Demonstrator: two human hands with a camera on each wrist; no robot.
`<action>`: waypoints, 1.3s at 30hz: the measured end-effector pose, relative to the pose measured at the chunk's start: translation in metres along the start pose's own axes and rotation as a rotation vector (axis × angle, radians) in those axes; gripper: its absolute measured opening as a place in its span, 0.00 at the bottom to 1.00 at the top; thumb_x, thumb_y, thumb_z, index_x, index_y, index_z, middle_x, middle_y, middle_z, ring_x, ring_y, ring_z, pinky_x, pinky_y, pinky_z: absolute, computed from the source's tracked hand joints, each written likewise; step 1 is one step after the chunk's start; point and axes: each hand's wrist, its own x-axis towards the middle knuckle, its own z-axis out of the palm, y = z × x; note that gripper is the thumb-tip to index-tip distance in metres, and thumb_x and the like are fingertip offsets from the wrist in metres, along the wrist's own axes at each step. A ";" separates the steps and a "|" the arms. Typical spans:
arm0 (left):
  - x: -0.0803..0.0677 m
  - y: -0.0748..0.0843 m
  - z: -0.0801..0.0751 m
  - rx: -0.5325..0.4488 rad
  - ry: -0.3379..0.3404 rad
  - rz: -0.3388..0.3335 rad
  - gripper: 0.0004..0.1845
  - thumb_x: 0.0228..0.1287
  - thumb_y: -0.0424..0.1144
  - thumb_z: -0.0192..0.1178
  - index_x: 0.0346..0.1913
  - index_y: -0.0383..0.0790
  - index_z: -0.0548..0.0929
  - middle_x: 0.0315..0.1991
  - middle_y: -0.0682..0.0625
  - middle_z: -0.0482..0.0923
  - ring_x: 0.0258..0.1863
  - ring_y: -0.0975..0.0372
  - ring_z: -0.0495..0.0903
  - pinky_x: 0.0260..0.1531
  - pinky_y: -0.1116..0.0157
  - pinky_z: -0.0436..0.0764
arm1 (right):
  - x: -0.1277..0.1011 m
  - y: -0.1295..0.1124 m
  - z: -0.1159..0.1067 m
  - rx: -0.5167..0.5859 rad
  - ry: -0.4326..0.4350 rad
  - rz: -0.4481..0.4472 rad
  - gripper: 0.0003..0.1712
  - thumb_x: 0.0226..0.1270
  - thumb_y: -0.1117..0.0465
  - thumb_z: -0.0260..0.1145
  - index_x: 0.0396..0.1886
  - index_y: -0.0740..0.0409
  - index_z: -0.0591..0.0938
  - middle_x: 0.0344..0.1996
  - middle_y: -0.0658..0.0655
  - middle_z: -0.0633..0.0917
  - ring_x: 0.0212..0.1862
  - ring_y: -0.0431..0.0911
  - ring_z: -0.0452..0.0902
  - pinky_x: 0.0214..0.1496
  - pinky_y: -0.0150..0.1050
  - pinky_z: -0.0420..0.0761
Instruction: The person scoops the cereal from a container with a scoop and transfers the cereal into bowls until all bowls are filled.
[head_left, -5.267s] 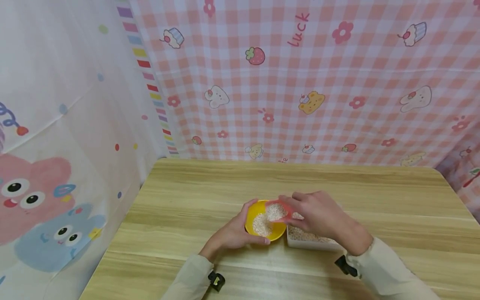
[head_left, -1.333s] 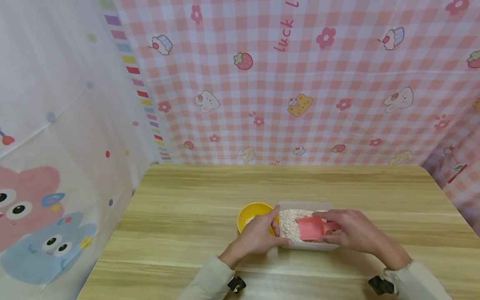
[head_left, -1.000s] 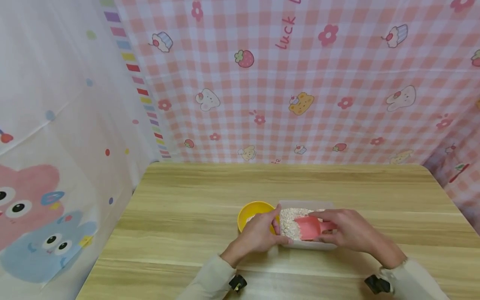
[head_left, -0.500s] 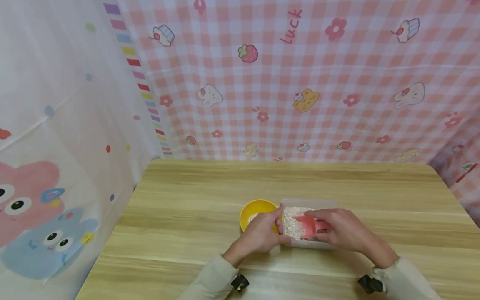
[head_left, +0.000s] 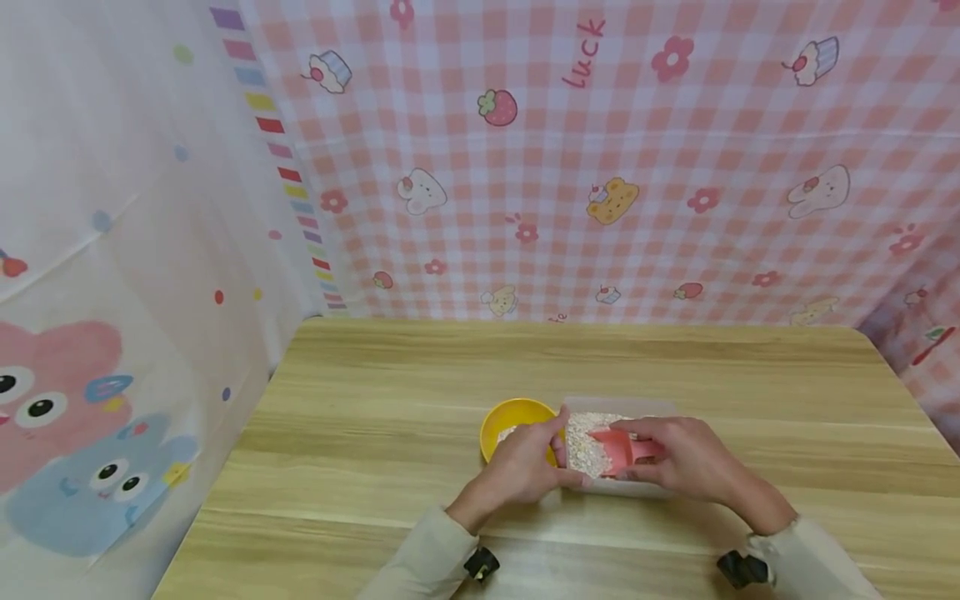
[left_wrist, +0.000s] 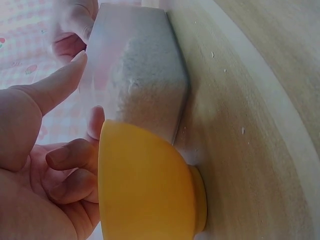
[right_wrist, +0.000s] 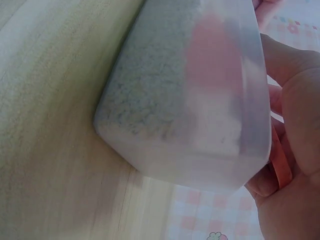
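My right hand (head_left: 686, 458) grips the handle of a pink scoop (head_left: 618, 452). The scoop's front is pushed into pale flakes like oats (head_left: 585, 446) inside a translucent rectangular container (head_left: 618, 406). My left hand (head_left: 517, 462) holds the container's left end, its thumb on the near left corner and a finger at the left edge. In the left wrist view, the other fingers curl beside the rim of a yellow bowl (left_wrist: 145, 185). That bowl stands just left of the container, with some flakes in it, partly hidden by my left hand. Through the container wall the scoop shows as a pink blur (right_wrist: 215, 55).
Both things stand on a wood-grain table (head_left: 405, 375). A few stray flakes (left_wrist: 243, 131) lie on it near the bowl. A pink checked cloth (head_left: 465, 150) hangs behind the table, and a white printed cloth (head_left: 172, 275) hangs at its left.
Earlier my left hand held the bowl while the right tipped the scoop over it. Since then the left has moved to the container, and the scoop has gone leftward and down into the flakes.
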 end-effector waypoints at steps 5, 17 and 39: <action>0.001 -0.001 0.000 -0.002 0.004 0.002 0.51 0.54 0.50 0.74 0.77 0.40 0.59 0.25 0.63 0.73 0.20 0.67 0.67 0.26 0.73 0.68 | -0.001 0.002 -0.003 0.026 -0.022 0.004 0.31 0.51 0.47 0.80 0.55 0.51 0.85 0.44 0.48 0.88 0.36 0.35 0.74 0.37 0.33 0.77; 0.000 0.000 0.000 0.007 0.009 -0.006 0.51 0.54 0.51 0.75 0.77 0.41 0.59 0.25 0.63 0.73 0.20 0.67 0.67 0.27 0.72 0.68 | -0.004 0.005 -0.009 0.089 -0.026 0.007 0.31 0.49 0.50 0.81 0.54 0.52 0.85 0.42 0.48 0.87 0.33 0.34 0.70 0.34 0.30 0.73; 0.001 -0.002 0.001 0.015 0.008 -0.010 0.52 0.53 0.52 0.74 0.77 0.41 0.59 0.25 0.64 0.73 0.19 0.67 0.66 0.24 0.72 0.66 | -0.005 0.010 -0.011 0.295 -0.032 -0.009 0.33 0.54 0.49 0.78 0.56 0.61 0.83 0.42 0.53 0.86 0.30 0.33 0.71 0.29 0.30 0.76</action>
